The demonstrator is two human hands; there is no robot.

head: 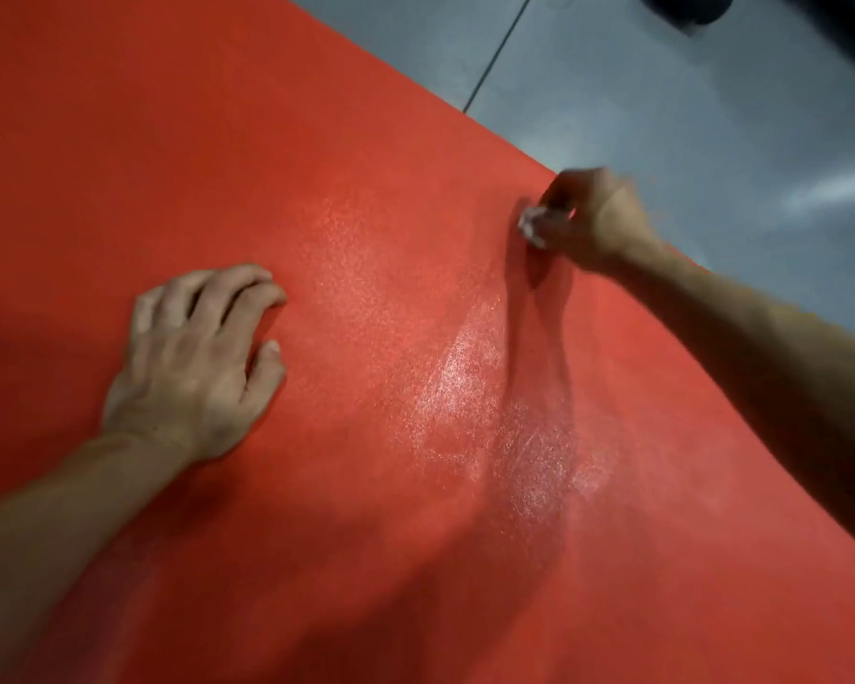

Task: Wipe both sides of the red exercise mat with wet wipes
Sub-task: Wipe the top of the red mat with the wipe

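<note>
The red exercise mat lies flat and fills most of the view. My right hand grips a crumpled white wet wipe and presses it on the mat near its far right edge. A shiny wet streak runs from the wipe back toward me. My left hand rests on the mat at the left, fingers bent with the tips on the surface, holding nothing.
Grey tiled floor lies beyond the mat's right edge, with a dark seam line. A dark round object sits at the top right corner, mostly cut off.
</note>
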